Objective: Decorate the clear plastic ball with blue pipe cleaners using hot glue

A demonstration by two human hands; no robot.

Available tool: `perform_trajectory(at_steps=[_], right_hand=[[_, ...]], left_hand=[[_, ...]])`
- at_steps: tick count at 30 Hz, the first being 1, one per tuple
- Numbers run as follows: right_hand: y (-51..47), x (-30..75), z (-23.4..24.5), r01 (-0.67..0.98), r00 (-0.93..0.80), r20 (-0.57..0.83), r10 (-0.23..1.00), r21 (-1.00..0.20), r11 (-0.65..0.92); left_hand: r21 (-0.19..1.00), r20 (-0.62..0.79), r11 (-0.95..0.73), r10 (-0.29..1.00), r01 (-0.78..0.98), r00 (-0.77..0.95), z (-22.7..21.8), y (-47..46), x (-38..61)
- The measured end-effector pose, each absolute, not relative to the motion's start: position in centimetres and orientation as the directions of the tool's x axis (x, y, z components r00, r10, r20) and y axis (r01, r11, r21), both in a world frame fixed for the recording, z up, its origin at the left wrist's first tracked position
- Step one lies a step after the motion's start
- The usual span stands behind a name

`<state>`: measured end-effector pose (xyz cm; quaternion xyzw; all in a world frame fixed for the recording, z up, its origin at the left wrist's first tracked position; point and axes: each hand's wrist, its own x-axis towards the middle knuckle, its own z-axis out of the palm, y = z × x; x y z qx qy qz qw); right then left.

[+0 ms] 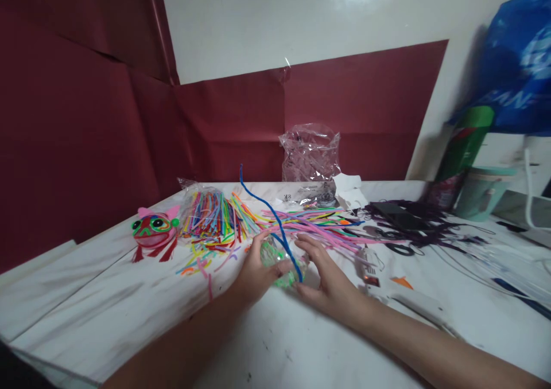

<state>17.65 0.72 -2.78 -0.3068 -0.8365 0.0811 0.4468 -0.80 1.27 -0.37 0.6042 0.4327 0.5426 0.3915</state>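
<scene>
My left hand (253, 271) and my right hand (325, 274) close around a small clear ball with green inside (278, 260) on the white table (129, 303). Both hands grip it from either side. A long blue pipe cleaner (269, 211) runs from the ball up and to the left, its far end sticking into the air. Just behind the hands lies a pile of many-coloured pipe cleaners (224, 217), partly in a clear bag, with pink ones (327, 225) spread to the right.
A red and pink frog-like figure (154, 231) sits at the left. A crumpled clear plastic bag (310, 154) stands at the back. Dark purple strands and a black flat item (400, 217) lie right, near a teal cup (482, 191) and a blue bag (516, 62).
</scene>
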Motion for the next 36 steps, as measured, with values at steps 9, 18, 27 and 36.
perform_trajectory(at_steps=[9,18,27,36], right_hand=[[1.4,17.8,-2.6,0.357,-0.378,0.613,0.693,-0.594,0.720],[1.4,17.4,-2.1,0.293,-0.302,0.565,0.768,-0.711,0.639],[1.8,17.7,-2.0,0.265,-0.313,0.582,0.751,-0.705,0.657],[2.0,17.6,-2.5,0.312,-0.291,0.599,0.746,-0.678,0.665]], left_hand=[[0.983,0.181,-0.182,0.981,-0.018,-0.073,-1.6,2.2,-0.6],[0.978,0.170,-0.166,0.985,-0.125,0.020,-1.2,1.7,-0.1],[0.987,0.132,-0.118,0.982,-0.105,0.132,-0.7,1.7,-0.7],[0.984,0.153,-0.146,0.986,-0.106,0.062,-1.0,1.6,-0.2]])
